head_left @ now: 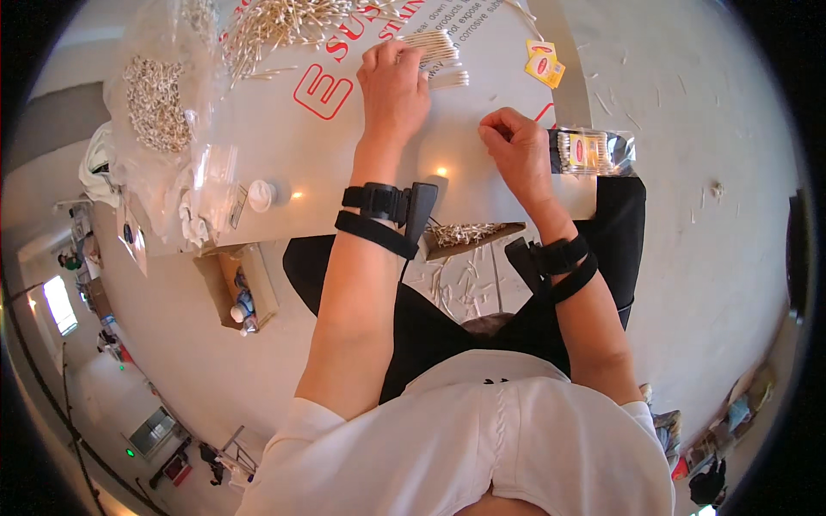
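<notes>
My left hand (394, 95) lies at the far middle of the pale table, its fingers curled over the left ends of a row of cotton swabs (434, 45). A smaller group of cotton swabs (450, 80) sticks out to the right beside its thumb. Nearer the table's right side, my right hand (520, 159) is raised with thumb and fingers pinched together; whatever may be between them is hidden. Just right of it lies a clear packet of cotton swabs (585, 152) with a yellow label inside. Small yellow cards (544, 64) lie farther back.
A loose heap of swabs (284, 30) covers the table's far left. Beside it stands a clear bag of swabs (157, 103), with a white round container (261, 195) nearer me. Below the edge are a box of swabs (471, 238) and a cardboard box (225, 288). Swabs litter the floor.
</notes>
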`<state>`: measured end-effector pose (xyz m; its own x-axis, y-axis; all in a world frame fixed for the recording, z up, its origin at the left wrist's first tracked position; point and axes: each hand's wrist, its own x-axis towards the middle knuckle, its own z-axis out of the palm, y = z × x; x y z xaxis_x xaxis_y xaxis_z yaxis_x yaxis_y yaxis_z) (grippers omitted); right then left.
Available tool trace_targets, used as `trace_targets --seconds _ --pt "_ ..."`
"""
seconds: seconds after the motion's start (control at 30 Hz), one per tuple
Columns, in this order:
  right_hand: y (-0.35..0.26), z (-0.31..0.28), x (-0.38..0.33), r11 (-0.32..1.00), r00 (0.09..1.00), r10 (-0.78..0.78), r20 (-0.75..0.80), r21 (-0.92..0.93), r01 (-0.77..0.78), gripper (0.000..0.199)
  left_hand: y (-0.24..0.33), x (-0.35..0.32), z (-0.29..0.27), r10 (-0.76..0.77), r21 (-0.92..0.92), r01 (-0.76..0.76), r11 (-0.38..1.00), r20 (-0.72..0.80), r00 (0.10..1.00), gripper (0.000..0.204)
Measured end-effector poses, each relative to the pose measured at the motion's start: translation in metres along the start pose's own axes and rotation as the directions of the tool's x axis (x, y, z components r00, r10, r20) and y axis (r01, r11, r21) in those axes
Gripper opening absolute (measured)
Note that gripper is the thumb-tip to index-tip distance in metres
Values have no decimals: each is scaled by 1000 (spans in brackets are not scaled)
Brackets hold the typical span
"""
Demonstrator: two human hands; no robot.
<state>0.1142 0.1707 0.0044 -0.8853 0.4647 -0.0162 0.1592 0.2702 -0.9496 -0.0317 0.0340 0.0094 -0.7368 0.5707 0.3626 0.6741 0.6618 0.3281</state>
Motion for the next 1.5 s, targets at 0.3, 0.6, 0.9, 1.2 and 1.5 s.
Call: trace_targets --seconds 0.3,0.6,0.9,1.2,1.5 --pt "-5 15 8 988 991 114 66 96 -120 8 -5 17 8 -81 9 81 997 38 996 18" --pt "-13 7 2 969 974 216 68 107 -223 9 18 -18 10 -40 25 39 999 35 999 22" --pt "-9 1 -8 973 978 203 42 103 -207 10 42 -52 5 33 100 -37 994 34 999 52" --pt "-4 -7 -16 977 983 183 -28 116 -179 8 60 -75 -3 -65 101 40 994 255 965 76" --pt "3 -11 -13 980 989 -111 -97 -176 92 6 58 -77 -7 -30 115 -5 993 299 954 80"
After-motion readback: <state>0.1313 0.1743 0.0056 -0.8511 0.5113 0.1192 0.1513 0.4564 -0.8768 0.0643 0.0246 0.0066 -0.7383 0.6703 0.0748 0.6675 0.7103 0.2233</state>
